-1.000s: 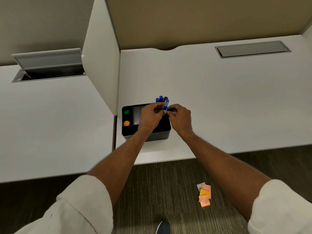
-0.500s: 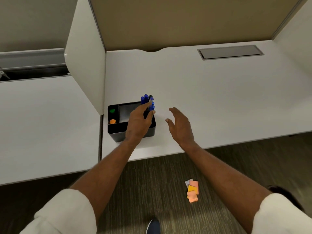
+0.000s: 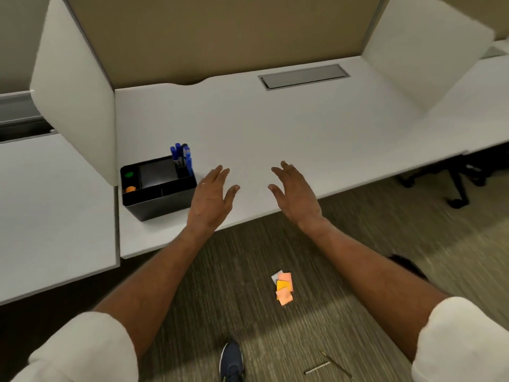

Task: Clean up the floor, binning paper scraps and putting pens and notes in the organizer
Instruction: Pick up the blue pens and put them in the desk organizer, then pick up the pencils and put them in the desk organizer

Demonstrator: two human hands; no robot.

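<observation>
Left hand [image 3: 210,199] now clear of organizer [image 3: 157,204], above desk [image 3: 275,133] edge.

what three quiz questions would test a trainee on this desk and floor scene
1. Short answer: what colour are most pens standing in the organizer?
2. True or false: the left hand grips a pen.
3. Multiple choice: the sticky notes lie A) in the organizer, B) on the floor, C) in the left hand.

Key: 1 blue; 2 false; 3 B.
</observation>
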